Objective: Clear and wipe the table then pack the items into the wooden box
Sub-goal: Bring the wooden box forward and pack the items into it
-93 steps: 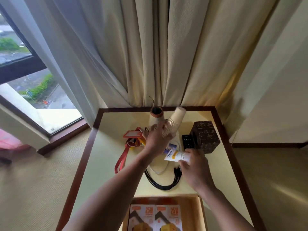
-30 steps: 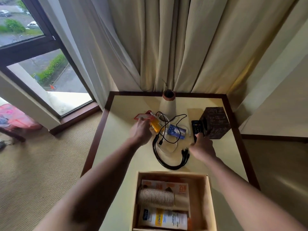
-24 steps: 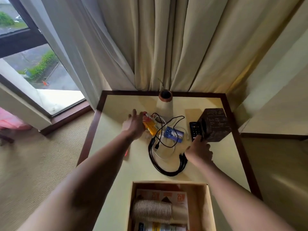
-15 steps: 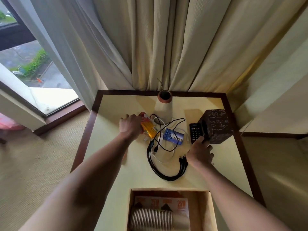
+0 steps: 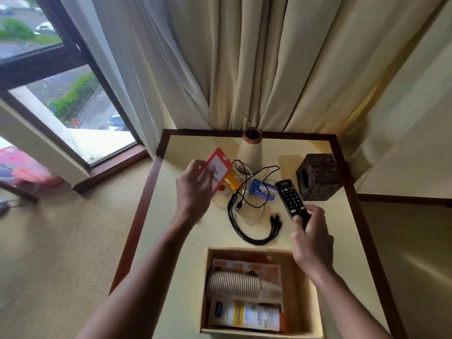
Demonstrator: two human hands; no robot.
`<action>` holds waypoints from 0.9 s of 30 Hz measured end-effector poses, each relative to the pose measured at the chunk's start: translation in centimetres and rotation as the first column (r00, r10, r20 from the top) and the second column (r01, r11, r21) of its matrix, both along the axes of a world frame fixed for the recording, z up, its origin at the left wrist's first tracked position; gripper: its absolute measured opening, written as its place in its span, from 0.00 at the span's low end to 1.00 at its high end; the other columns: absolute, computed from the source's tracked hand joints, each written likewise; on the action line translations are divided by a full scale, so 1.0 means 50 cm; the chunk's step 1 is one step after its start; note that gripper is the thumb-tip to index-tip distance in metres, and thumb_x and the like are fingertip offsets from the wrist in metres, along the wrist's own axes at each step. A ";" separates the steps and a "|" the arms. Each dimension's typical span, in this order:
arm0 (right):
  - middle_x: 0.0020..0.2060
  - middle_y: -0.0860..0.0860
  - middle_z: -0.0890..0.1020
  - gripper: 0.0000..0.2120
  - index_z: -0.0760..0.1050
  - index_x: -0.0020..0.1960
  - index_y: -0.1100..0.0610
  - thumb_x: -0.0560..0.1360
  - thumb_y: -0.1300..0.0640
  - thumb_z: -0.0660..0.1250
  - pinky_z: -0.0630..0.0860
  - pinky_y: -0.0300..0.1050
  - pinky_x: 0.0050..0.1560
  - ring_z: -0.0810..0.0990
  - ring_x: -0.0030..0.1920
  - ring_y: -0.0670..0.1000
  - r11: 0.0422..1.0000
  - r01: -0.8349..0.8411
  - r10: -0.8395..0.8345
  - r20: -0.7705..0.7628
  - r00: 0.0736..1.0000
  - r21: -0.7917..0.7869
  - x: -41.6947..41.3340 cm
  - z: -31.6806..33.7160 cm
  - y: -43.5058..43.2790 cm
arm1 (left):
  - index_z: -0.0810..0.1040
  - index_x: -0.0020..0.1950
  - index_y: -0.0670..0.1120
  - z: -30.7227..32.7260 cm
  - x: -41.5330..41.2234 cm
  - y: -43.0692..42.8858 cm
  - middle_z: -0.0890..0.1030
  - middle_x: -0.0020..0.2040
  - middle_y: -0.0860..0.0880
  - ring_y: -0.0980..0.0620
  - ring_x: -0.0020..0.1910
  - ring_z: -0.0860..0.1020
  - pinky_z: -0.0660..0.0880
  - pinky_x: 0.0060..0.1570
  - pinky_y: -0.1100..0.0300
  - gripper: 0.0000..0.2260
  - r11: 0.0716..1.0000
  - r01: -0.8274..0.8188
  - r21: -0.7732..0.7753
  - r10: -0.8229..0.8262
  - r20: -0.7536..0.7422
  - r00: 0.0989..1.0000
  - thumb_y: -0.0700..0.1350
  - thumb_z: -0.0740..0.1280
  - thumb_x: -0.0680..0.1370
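Wooden box (image 5: pixel 297 302) sat open-topped at the near edge of the table (image 5: pixel 349 231), between the two forearms. Inside:
- A stack of ribbed paper cups (image 5: pixel 233 286) lay on its side across the middle.
- A white tube (image 5: pixel 244 316) lay flat along the near wall.
- Both rested on orange-and-white cartons (image 5: pixel 244 266) at the bottom.

Right hand (image 5: pixel 311 238) was just beyond the box's far right corner. Its fingers curled round the near end of a black remote (image 5: pixel 289 199), thumb on the buttons. The remote pointed away, toward a dark patterned tissue box (image 5: pixel 318 177). Couldn't tell whether its far end touched the table.

Left hand (image 5: pixel 193 189) was further out and to the left. It gripped a red badge holder (image 5: pixel 217 167) by its lower edge, with the holder tilted and lifted off the surface.

Loose clutter lay between the hands:
- A looped black cable (image 5: pixel 254 237) with a multi-plug end lay nearest the box.
- A thin white cable (image 5: pixel 256 216) was tangled under it.
- A yellow item (image 5: pixel 232 182) lay just beside the badge holder.
- A blue-and-white pack (image 5: pixel 263 189) sat just left of the remote's tip, with a thin black lead crossing over it.

A cone-shaped vase (image 5: pixel 250 152) with a brown rim stood at the far edge, behind the clutter.

Cream curtains (image 5: pixel 244 57) hung behind the table. A window (image 5: pixel 61 94) was at far left, and beige carpet (image 5: pixel 61 253) ran below it.
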State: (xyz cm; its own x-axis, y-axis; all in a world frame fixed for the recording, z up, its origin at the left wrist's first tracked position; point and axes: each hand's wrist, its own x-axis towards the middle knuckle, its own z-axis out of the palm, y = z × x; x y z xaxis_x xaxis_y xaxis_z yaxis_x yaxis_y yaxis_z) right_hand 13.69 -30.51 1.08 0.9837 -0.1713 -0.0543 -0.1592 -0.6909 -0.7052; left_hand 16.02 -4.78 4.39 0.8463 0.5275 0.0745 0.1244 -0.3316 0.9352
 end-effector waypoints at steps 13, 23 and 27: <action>0.53 0.49 0.81 0.27 0.71 0.64 0.49 0.68 0.61 0.75 0.75 0.53 0.47 0.80 0.50 0.52 0.553 -0.688 0.793 0.043 0.608 -0.469 -0.122 -0.023 -0.006 | 0.78 0.60 0.43 -0.070 -0.257 -0.075 0.82 0.54 0.40 0.44 0.48 0.84 0.81 0.35 0.59 0.10 0.848 -0.117 -0.517 0.045 -0.151 0.988 0.47 0.68 0.82; 0.73 0.53 0.72 0.27 0.66 0.77 0.51 0.78 0.62 0.60 0.60 0.58 0.77 0.66 0.74 0.54 0.444 -0.763 0.736 -0.294 0.609 -0.469 -0.147 -0.010 0.021 | 0.80 0.60 0.49 -0.032 -0.261 -0.058 0.80 0.58 0.41 0.43 0.52 0.83 0.85 0.36 0.47 0.09 0.894 -0.005 -0.449 -0.087 -0.183 0.979 0.47 0.71 0.80; 0.63 0.55 0.78 0.21 0.77 0.69 0.56 0.80 0.66 0.58 0.76 0.43 0.62 0.77 0.61 0.52 0.655 -0.637 0.672 -0.072 0.737 -0.407 -0.172 -0.002 0.046 | 0.75 0.62 0.50 0.007 -0.272 -0.047 0.78 0.59 0.40 0.41 0.52 0.82 0.85 0.41 0.41 0.10 0.886 0.112 -0.451 -0.241 -0.239 0.941 0.41 0.68 0.82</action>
State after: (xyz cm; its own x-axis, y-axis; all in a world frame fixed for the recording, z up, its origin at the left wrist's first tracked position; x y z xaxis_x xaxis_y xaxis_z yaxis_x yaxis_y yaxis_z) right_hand 5.08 -28.23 0.99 0.8464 0.5303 -0.0502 0.4826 -0.8033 -0.3492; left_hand 2.41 -7.12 4.75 0.8789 0.2932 -0.3761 0.3794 0.0481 0.9240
